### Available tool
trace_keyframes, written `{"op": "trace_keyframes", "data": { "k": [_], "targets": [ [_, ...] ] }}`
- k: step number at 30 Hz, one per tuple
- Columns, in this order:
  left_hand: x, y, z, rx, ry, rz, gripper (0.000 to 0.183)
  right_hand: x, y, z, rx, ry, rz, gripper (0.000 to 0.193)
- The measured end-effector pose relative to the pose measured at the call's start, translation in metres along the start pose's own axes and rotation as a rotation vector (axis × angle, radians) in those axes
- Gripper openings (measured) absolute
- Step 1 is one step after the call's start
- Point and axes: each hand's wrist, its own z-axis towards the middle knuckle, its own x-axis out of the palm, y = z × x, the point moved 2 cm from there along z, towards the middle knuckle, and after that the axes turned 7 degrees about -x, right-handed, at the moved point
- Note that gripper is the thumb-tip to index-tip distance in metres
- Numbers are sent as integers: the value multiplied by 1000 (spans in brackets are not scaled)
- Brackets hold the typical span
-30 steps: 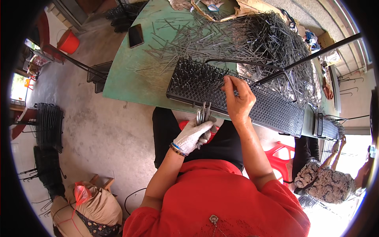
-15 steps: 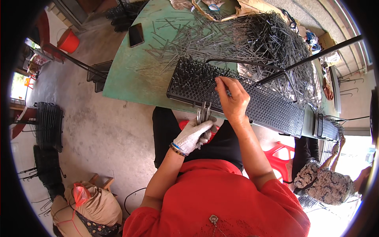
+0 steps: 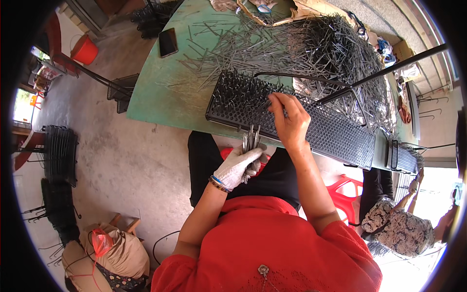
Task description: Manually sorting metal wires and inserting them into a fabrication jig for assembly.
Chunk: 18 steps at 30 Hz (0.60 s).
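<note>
My left hand (image 3: 237,168), in a pale knitted glove, is closed around a bundle of thin grey metal rods (image 3: 251,138), their upper ends sticking out just below the table edge. Bare, my right hand (image 3: 293,120) hovers over a long black perforated metal rack (image 3: 335,138), thumb and fingertips pinched together. Whatever the pinch holds is too small to make out. Many short dark rods (image 3: 236,95) stand in the holes of the rack's left part, beside my right fingertips. The holes to the right of that hand show bare.
A large heap of loose rods (image 3: 340,48) covers the far side of the green table (image 3: 151,92). A phone (image 3: 168,43) lies at its left edge. A black bar (image 3: 384,70) slants above the rack. Another person in a patterned top (image 3: 401,224) works at the right.
My right hand has shifted slightly right along the rack, still pinched. The left hand and its bundle stay put. The person at the right has moved an arm a little.
</note>
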Motion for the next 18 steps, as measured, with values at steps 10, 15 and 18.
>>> {"op": "trace_keyframes", "data": {
  "k": [10, 15, 18],
  "targets": [
    [2, -1, 0, 8, 12, 0, 23, 1, 4, -4, 83, -4, 45, 10],
    [2, -2, 1, -5, 4, -12, 22, 7, -1, -10, 7, -1, 39, 11],
    [2, -2, 0, -3, 4, -30, 21, 7, -2, -7, 51, 75, -17, 11]
  ]
}}
